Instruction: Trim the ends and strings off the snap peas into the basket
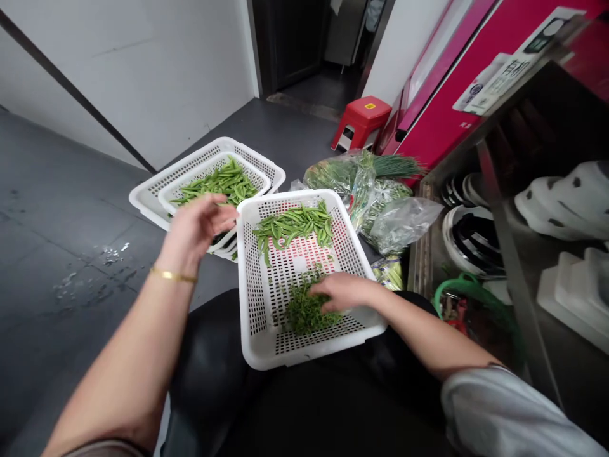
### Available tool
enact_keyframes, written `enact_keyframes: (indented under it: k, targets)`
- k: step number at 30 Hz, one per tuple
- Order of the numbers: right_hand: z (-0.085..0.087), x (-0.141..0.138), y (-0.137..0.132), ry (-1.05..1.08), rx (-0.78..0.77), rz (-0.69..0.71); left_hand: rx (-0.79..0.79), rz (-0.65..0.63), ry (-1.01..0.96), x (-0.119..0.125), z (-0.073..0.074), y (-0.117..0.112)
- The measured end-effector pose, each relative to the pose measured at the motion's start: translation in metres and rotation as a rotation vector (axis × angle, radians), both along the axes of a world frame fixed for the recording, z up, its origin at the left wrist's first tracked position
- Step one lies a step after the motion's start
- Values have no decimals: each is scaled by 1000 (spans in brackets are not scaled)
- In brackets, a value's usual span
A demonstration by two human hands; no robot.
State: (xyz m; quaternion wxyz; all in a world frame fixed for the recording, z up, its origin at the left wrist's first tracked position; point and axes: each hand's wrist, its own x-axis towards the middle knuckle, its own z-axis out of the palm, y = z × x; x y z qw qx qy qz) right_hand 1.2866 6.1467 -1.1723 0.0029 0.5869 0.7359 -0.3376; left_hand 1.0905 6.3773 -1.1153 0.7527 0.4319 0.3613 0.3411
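A white slotted basket [252,298] rests on my lap. It holds green pea pods [292,227] at its far end and a heap of thin green trimmings [302,314] at its near end. My right hand [343,292] lies palm down on the trimmings, fingers curled into them. My left hand [197,225], with a gold bracelet on the wrist, hovers at the basket's left rim, fingers loosely bent and nothing visible in them. Beyond it on the floor sit stacked white baskets [147,197] with more pea pods [223,181].
Clear plastic bags of greens [375,190] lie on the floor to the right of the basket. A red stool [361,120] stands behind them by a red cabinet [442,108]. A metal shelf [490,190] with dishes is at right. Wet patches mark the dark floor [90,279].
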Motion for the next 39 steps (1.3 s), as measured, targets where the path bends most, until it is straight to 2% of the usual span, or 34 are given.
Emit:
enact_keyframes:
  k: [2, 4, 7, 9, 12, 16, 18, 21, 22, 24, 26, 27, 29, 32, 36, 39]
  targets:
    - [-9, 1, 39, -8, 41, -95, 31, -143, 40, -13, -11, -38]
    - [-23, -9, 81, -217, 130, -317, -43, -193, 88, -20, -25, -74]
    - [-49, -29, 128, -259, 116, -365, -136, -207, 106, -20, -46, -111]
    - [-64, -39, 139, -251, 110, -376, -139, -250, 117, -18, -56, -121]
    - [-73, -44, 125, -232, 105, -403, -136, -278, 126, -18, -65, -121]
    - [-59, -44, 74, -163, 80, -425, -91, -299, 249, -19, -74, -122]
    - [-45, -47, 47, -27, 113, -445, 20, -288, 304, -15, -76, -127]
    - [-27, -51, 13, 292, 212, -509, 147, -317, 256, -9, -73, -137]
    - [-23, -49, 5, 390, 213, -535, 158, -330, 236, -9, -70, -139]
    - [-16, -42, -8, 506, 114, -510, 131, -307, 228, -11, -66, -141]
    - [-10, -32, -18, 471, -15, -364, 24, -240, 209, -17, -63, -142]
    - [-7, -28, -22, 387, -20, -295, -50, -218, 187, -21, -63, -142]
    - [-1, -27, -27, 193, 98, -237, -193, -200, 131, -27, -65, -143]
    - [2, -40, -28, 51, 353, -290, -308, -191, 68, -28, -68, -149]
    - [-1, -56, -24, 84, 473, -199, -314, -242, 49, -23, -69, -157]
    - [1, -44, -26, 253, 408, -157, -273, -410, 135, -26, -71, -153]
